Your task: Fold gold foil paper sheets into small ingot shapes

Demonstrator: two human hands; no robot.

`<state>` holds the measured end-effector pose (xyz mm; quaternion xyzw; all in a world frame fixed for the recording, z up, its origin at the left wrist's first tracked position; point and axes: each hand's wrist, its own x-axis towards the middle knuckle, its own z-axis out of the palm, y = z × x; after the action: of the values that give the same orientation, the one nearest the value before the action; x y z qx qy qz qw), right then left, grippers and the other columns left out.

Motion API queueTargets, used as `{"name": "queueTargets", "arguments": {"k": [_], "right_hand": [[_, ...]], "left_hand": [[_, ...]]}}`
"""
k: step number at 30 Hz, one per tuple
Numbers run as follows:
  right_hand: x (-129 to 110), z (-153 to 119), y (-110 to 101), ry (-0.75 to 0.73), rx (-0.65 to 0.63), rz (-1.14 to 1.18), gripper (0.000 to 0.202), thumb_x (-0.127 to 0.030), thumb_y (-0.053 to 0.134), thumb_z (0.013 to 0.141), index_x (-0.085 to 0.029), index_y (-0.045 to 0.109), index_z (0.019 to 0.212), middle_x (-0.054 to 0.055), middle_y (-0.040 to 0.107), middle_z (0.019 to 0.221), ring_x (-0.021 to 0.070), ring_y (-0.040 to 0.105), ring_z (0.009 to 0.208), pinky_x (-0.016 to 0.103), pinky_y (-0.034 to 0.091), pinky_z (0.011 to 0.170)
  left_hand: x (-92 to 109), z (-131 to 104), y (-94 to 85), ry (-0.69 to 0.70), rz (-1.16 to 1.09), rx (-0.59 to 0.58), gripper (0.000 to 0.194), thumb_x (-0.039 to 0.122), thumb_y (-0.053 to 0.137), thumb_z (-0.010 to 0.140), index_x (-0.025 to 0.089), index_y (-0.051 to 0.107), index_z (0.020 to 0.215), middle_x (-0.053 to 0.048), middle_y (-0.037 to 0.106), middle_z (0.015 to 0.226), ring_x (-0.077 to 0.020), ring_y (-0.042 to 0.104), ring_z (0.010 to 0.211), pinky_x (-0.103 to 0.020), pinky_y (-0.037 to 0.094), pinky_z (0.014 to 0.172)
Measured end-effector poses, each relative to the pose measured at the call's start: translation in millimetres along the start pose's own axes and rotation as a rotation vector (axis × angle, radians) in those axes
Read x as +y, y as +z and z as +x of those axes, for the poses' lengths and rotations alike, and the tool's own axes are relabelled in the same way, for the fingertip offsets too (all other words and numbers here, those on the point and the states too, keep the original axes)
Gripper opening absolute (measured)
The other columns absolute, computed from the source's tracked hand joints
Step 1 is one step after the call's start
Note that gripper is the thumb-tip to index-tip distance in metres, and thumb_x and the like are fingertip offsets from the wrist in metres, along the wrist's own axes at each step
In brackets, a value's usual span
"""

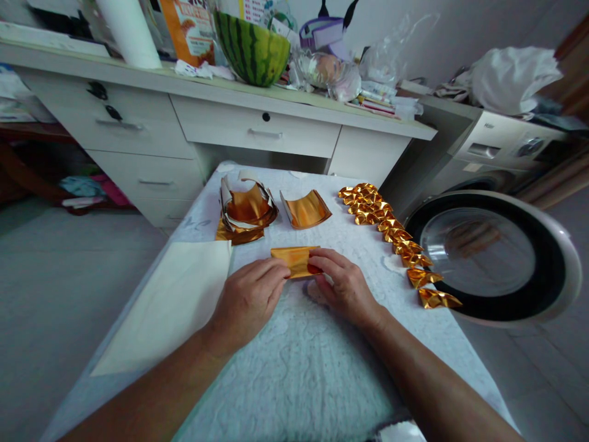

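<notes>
The left hand and the right hand pinch opposite ends of a gold strip, their fingers clamped on it, near the middle of the cloth-covered table. Beyond it lie a curved gold sheet and, to the left, a bundle of curled gold sheets. Folded gold pieces (crumpled-looking and shiny) trail down the right edge; cream paper lies beside the left forearm

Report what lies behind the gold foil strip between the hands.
Behind the gold foil strip are a curled gold foil stack and a curved gold foil sheet. The tablecloth directly under the strip is covered.
</notes>
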<state>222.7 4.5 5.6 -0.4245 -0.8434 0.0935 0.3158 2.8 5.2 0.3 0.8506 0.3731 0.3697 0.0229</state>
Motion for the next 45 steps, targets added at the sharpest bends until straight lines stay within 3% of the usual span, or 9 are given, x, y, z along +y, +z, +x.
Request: {"name": "queueTargets", "arguments": {"k": [4,8,14,20,28,35,45], "right_hand": [[0,1,-3,-0.051,-0.111,0.049,0.027,-0.009,0.055,0.086,-0.019,0.062,0.109,0.009,0.065,0.116,0.0206,0.061,0.105,0.036,0.050,0.091],[0,2,-6,-0.031,-0.205,0.002,0.017,-0.013,0.061,0.085,-0.020,0.068,0.098,0.007,0.066,0.105,0.0203,0.059,0.096,0.035,0.047,0.086],[2,2,-6,-0.010,-0.276,0.030,0.009,-0.016,0.061,0.087,-0.019,0.069,0.091,0.007,0.064,0.097,0.0191,0.055,0.092,0.032,0.044,0.082],[4,3,-11,0.069,-0.323,0.166,0.007,-0.013,0.063,0.086,-0.019,0.067,0.086,0.004,0.064,0.088,0.0168,0.056,0.088,0.029,0.043,0.079],[5,5,-14,0.116,-0.321,0.200,0.006,-0.015,0.062,0.088,-0.018,0.065,0.083,0.004,0.063,0.084,0.0167,0.055,0.085,0.031,0.041,0.081],[8,5,-11,0.162,-0.324,0.172,0.017,-0.017,0.056,0.092,-0.016,0.064,0.077,0.004,0.061,0.081,0.0166,0.053,0.083,0.032,0.039,0.080],[10,3,-4,0.294,-0.265,0.096,0.011,-0.020,0.066,0.085,-0.017,0.065,0.074,0.005,0.060,0.089,0.0180,0.052,0.089,0.033,0.039,0.083]], "left_hand": [[1,0,-0.9,-0.038,0.016,-0.159,0.007,0.014,0.056,0.088,0.018,0.061,0.088,-0.003,0.068,0.090,-0.0207,0.062,0.086,-0.037,0.051,0.077],[3,0,-3.4,-0.053,0.041,-0.245,0.006,0.017,0.057,0.088,0.020,0.063,0.088,-0.002,0.067,0.088,-0.0218,0.058,0.085,-0.039,0.047,0.077],[6,1,-7.7,-0.100,0.034,-0.355,0.015,0.020,0.054,0.089,0.020,0.065,0.078,-0.004,0.063,0.084,-0.0219,0.051,0.085,-0.036,0.043,0.077],[3,4,-5.1,-0.187,-0.027,-0.467,0.013,0.020,0.057,0.088,0.020,0.064,0.077,-0.002,0.063,0.079,-0.0211,0.053,0.084,-0.034,0.041,0.073],[1,6,-4.3,-0.282,-0.094,-0.520,0.017,0.021,0.050,0.092,0.019,0.063,0.080,-0.003,0.065,0.084,-0.0200,0.058,0.086,-0.034,0.042,0.078],[1,7,-2.0,-0.302,-0.067,-0.534,0.023,0.023,0.044,0.095,0.019,0.063,0.083,-0.004,0.066,0.086,-0.0206,0.059,0.087,-0.035,0.043,0.080],[1,9,-2.8,-0.338,-0.030,-0.499,0.021,0.025,0.047,0.093,0.019,0.064,0.080,-0.004,0.067,0.086,-0.0204,0.060,0.086,-0.035,0.044,0.081]]}}
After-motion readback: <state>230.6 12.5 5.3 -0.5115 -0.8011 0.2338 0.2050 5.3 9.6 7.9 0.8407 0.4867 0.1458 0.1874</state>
